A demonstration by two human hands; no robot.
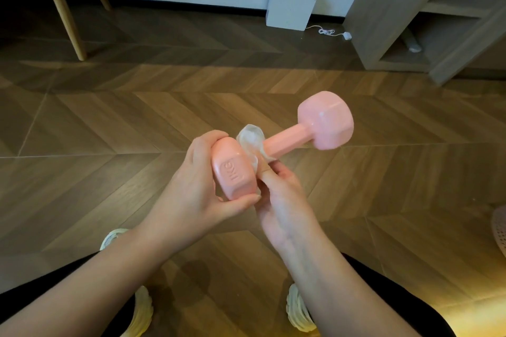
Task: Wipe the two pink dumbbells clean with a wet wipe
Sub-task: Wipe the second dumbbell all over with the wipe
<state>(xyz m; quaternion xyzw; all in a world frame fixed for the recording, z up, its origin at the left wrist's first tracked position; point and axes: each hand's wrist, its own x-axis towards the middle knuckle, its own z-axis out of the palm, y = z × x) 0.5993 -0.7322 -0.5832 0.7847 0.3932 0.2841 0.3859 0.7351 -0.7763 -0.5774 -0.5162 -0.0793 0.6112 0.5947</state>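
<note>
— Left grip (pixel 191 186), holding what?
— I've curled it round the near "1KG" head of the glossy pink hex-ended dumbbell (pixel 287 139), above the wooden floor (pixel 109 123).
— Right grip (pixel 282 200)?
— Pinching a translucent white wet wipe (pixel 250 138) against its handle.

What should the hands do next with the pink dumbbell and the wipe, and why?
Probably slide the wet wipe along the handle toward the far head. The left hand grips the dumbbell by its near head. The right hand holds the wipe bunched round the handle right beside that head, so the rest looks uncovered.
</note>
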